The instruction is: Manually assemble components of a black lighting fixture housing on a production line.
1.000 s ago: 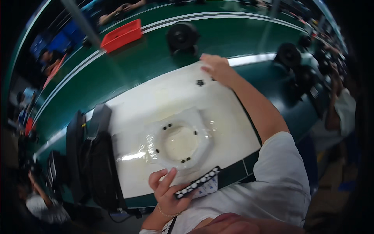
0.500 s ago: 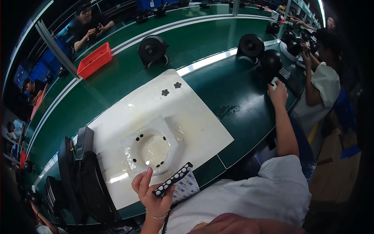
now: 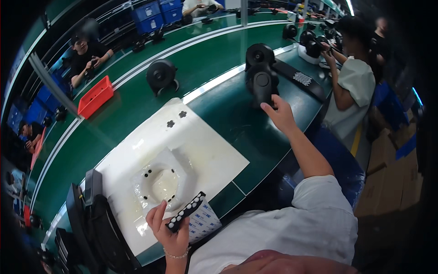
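Right at the fingertips of the outstretched right hand sits a black housing, its narrow near end seemingly gripped between thumb and fingers, probably 'cause that's the slimmest bit to grab at that reach. Closer in, the left hand is closed around a black strip with white dots, likely held by the edge so the printed sheet just right of it hangs free. Just beyond the left fingers, a hollowed foam block rests on the white mat, which I guess gives it a clean spot.

So it's a dark green counter, with a big white sheet lying flat, black gear on its left and a long black piece off right.
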A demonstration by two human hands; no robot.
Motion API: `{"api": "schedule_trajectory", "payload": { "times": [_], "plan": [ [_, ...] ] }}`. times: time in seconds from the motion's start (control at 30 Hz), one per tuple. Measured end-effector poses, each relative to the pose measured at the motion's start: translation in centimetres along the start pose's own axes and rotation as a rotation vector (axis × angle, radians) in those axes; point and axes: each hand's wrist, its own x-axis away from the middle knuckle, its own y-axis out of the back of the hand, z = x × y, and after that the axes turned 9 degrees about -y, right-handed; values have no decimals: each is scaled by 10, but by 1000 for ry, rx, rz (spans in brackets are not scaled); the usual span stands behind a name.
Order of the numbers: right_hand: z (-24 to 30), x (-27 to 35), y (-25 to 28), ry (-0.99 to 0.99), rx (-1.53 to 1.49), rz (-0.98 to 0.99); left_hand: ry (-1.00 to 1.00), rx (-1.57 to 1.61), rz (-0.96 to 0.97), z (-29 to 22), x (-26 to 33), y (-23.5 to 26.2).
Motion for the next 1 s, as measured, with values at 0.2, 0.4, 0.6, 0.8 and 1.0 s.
{"api": "schedule_trajectory", "payload": {
  "times": [0.2, 0.4, 0.6, 0.8, 1.0],
  "plan": [
    [105, 17, -27, -174, -452, 636, -102, 71, 24, 6, -6, -2],
    [220, 26, -65, 58, 49, 1180, -114, 152, 101, 5, -7, 2],
    [274, 56, -128, 404, 315, 1378, -114, 189, 105, 6, -4, 4],
    [282, 58, -188, 349, 230, 1440, -122, 206, 112, 5, -5, 4],
    [258, 76, -184, 391, 46, 1092, -35, 267, 83, 6, -4, 3]
  ]
}}
